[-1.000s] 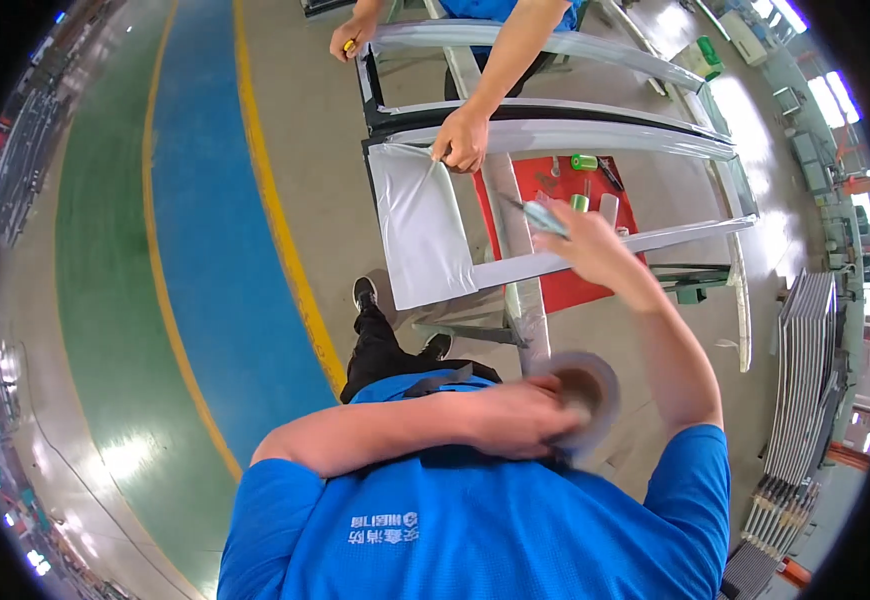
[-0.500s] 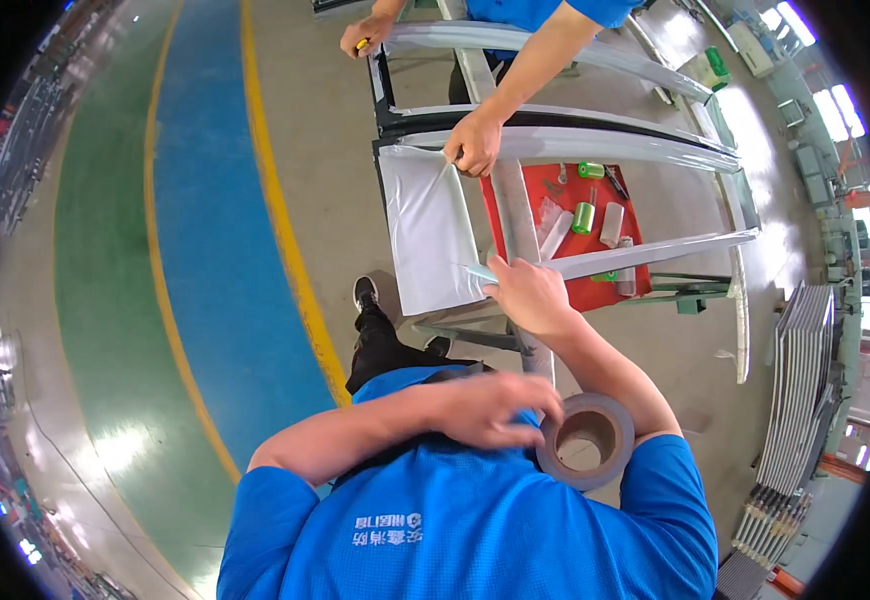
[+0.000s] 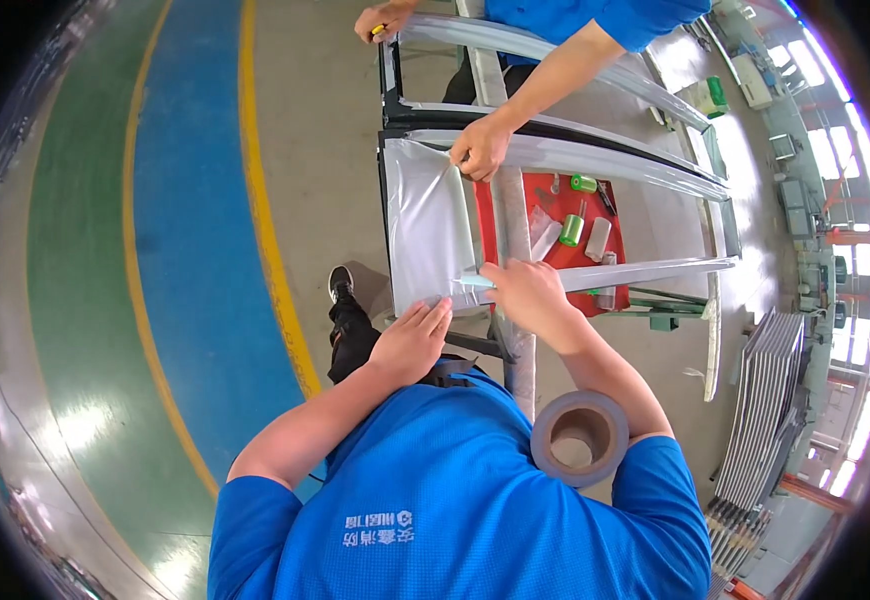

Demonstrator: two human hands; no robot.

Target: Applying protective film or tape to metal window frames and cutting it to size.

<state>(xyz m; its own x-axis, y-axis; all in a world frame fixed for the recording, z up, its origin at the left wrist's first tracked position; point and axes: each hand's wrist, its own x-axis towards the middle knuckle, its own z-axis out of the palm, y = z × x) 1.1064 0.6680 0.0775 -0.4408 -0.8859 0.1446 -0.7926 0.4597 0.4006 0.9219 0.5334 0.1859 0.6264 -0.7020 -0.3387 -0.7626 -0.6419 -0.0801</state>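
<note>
A white film sheet covers the end of a long frame. My left hand lies on the sheet's near edge with its fingers stretched out. My right hand is closed round a light-blue utility knife, whose tip points left at the sheet's near right corner. Across the sheet, a co-worker's hand pinches its far right part and draws it into folds. That person's other hand grips a small yellow tool. A wide roll of tape rests between my right arm and chest.
Silver-wrapped frame bars run to the right over padded supports. Beneath them a red surface carries green rolls and white rolls. Stacked long profiles stand at right; a blue floor lane lies at left.
My left hand has come down from in front of my chest onto the sheet's near edge. My right hand keeps the knife near the same corner. The co-worker still pinches the sheet.
</note>
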